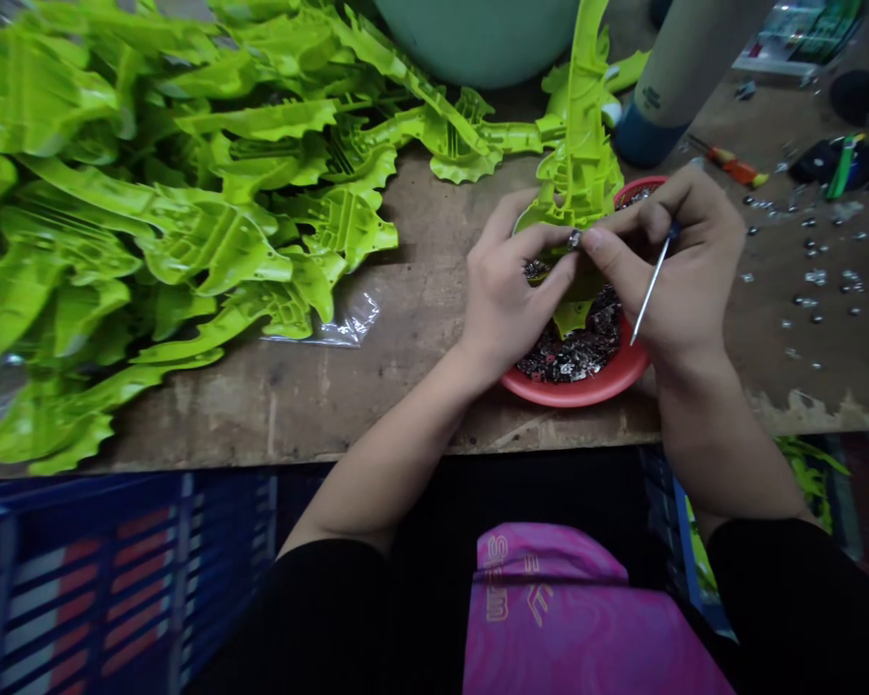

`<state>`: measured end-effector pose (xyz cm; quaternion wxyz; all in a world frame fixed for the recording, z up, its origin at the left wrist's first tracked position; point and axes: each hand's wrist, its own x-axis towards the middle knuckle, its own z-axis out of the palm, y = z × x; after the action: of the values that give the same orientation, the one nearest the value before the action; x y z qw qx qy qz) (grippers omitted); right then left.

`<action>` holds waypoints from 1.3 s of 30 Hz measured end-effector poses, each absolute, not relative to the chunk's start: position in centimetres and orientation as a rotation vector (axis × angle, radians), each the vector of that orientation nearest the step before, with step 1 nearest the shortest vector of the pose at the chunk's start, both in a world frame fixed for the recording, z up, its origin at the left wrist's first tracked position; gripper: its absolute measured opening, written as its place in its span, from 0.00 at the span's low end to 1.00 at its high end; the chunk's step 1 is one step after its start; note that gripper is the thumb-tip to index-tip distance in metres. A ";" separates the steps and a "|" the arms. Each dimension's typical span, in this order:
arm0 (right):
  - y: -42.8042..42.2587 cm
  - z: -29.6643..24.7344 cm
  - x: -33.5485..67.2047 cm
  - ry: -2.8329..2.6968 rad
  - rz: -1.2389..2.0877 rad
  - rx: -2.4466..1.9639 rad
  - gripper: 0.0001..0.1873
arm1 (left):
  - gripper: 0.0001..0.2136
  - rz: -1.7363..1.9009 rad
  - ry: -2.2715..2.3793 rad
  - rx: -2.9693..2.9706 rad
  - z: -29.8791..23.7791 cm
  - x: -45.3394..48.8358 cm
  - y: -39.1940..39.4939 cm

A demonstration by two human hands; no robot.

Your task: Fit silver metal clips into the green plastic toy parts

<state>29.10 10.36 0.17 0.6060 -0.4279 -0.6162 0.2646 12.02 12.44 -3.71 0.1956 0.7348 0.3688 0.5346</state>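
My left hand (511, 294) pinches a lime-green plastic leaf piece (575, 164), which stands upright over a red plastic bowl (586, 389). My right hand (685, 270) meets it at a small silver metal stud (574, 239), held between the fingertips of both hands. A thin steel pick (650, 288) with a dark blue handle end lies in my right hand, its point aimed down at the bowl. The bowl is heaped with dark and silver small metal pieces (577, 338), partly hidden by my hands. A large pile of similar green leaf pieces (145, 222) lies to the left.
The worn wooden bench (406, 386) ends in a front edge just below my forearms. Loose silver studs (811, 275) lie scattered at right, near an orange-handled screwdriver (728, 166). A teal tub (478, 39) and a tall cylinder with a blue base (666, 106) stand behind.
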 end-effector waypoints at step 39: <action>10.1 0.5 29.4 -1.332 0.895 -1.114 0.34 | 0.14 1.588 0.926 2.076 -2.6 12.8 10.9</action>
<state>29.35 10.12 0.49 0.5598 -0.4725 -0.5650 0.3796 12.84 10.93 -2.65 0.1832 0.7359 0.3284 0.5630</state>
